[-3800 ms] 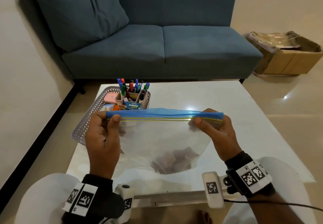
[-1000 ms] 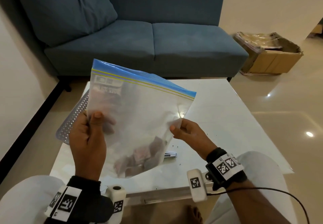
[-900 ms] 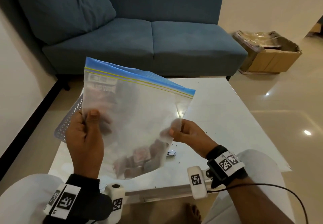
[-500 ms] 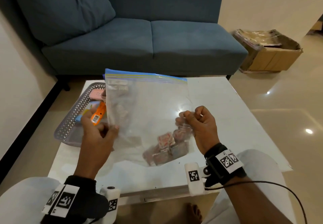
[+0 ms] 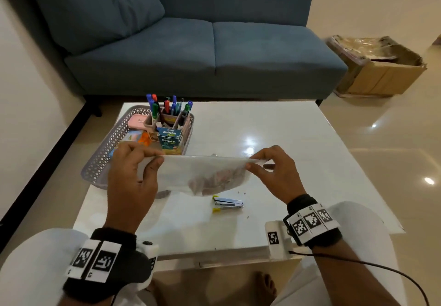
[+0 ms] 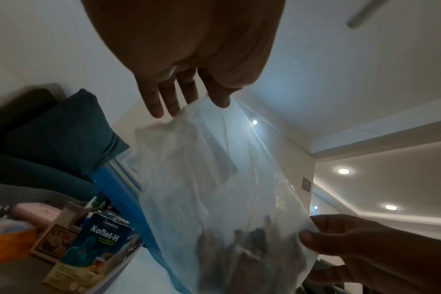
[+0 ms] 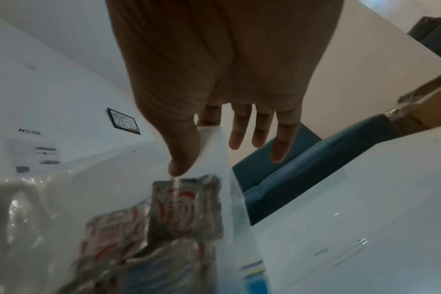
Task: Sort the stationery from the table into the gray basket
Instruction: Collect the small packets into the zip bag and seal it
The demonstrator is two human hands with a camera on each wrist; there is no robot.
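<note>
A clear plastic bag (image 5: 202,174) holding small wrapped packets (image 7: 184,206) was held at frame centre above the white table (image 5: 286,138). One bag corner was pinched by the left hand (image 5: 130,181), the other by the right hand (image 5: 276,174). The gray basket (image 5: 100,162) was noted at centre left; a stapler (image 5: 228,204) lay below the bag.

One bag (image 5: 202,174), one stapler (image 5: 228,204), one basket (image 5: 100,160), perhaps eight markers (image 5: 167,106).

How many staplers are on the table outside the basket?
1: a stapler lies on the white table, just below the plastic bag held by both hands. The bag may hide more.
</note>
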